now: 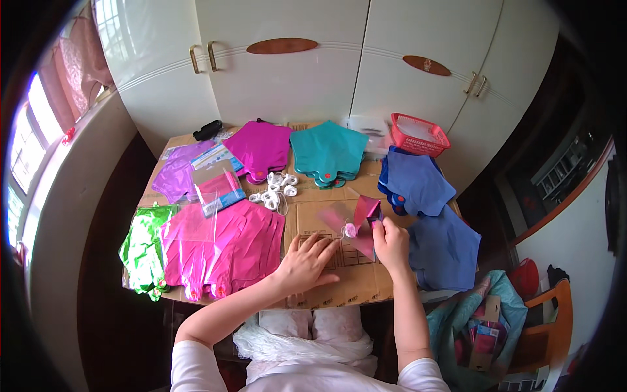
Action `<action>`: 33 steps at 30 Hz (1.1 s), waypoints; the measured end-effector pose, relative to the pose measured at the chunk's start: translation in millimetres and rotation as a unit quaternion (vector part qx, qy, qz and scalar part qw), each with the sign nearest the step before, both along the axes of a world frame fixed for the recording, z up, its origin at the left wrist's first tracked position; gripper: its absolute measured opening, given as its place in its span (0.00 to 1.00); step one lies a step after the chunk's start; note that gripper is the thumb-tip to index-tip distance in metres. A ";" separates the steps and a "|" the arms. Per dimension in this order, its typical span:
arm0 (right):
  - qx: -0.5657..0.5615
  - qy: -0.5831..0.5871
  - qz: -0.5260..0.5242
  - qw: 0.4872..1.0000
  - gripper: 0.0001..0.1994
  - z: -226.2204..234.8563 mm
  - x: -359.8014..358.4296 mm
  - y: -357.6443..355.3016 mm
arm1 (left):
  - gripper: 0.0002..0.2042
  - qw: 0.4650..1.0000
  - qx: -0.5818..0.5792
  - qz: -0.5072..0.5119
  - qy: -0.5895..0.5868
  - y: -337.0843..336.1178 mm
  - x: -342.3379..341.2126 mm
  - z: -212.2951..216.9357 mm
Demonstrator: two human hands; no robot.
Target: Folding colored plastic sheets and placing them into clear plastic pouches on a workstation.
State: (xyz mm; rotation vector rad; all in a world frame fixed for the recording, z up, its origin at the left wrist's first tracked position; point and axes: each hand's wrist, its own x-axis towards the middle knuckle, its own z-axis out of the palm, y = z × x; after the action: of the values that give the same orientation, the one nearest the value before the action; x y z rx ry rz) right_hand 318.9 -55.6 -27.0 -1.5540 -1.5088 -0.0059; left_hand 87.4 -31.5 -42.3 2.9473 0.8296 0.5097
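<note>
At centre, the left hand (pixel 305 262) lay spread and the right hand (pixel 390 243) pinched magenta film (pixel 366 209), blue sheets (pixel 444 251) crowding centre right.

Daylight comes from the window (pixel 21 163) on the left, blown out white with a blue fringe. The glossy cupboard doors (pixel 281 85) mirror brightness; the green foil (pixel 145 245) glares. Soft light reaches the left hand (pixel 307 264) and right hand (pixel 390 243). The far right is dim, and straight edges bow toward a black rim.
</note>
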 end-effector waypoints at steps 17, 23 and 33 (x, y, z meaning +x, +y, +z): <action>0.112 0.516 -0.040 0.849 0.12 -41.4 21.1 -2.1 | 0.20 1.000 0.024 0.013 -0.012 21.0 40.7 -3.7; 0.211 0.668 0.055 0.712 0.12 -5.8 29.3 -20.5 | 0.24 0.999 0.033 0.034 0.010 46.5 56.7 -7.9; -0.011 0.702 0.078 0.708 0.10 -31.6 -9.2 -45.9 | 0.19 0.835 -0.474 0.024 -0.279 47.6 30.6 28.7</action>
State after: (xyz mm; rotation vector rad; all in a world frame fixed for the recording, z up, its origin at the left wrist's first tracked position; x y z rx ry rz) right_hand 309.7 -101.5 -58.6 -0.8879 -0.3412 1.0609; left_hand 118.1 16.1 -13.5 1.7416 0.7575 0.6568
